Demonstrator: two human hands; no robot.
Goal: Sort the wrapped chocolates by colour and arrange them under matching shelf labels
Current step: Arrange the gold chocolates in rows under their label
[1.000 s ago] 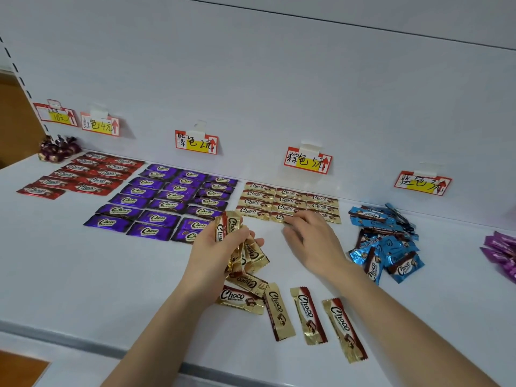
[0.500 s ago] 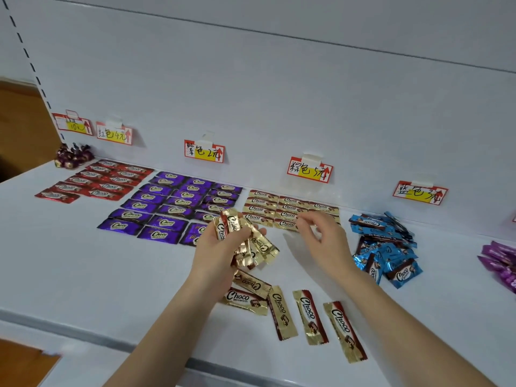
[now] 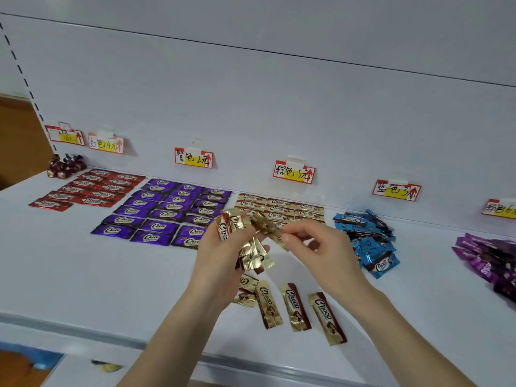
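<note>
Several gold chocolates fan from the left hand, which is curled round them. The right hand pinches one gold bar by its end between thumb and fingers, above the shelf.

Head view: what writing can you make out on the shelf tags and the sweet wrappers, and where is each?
"Choco": gold wrappers, purple wrappers, red wrappers, blue wrappers.
"10元": first label from left.
"红色4元": second label.
"紫色2元": third label.
"色5元", first character unclear: fourth label.
"蓝色", price unclear: fifth label.
Sixth label: cut off, blurred.
</note>
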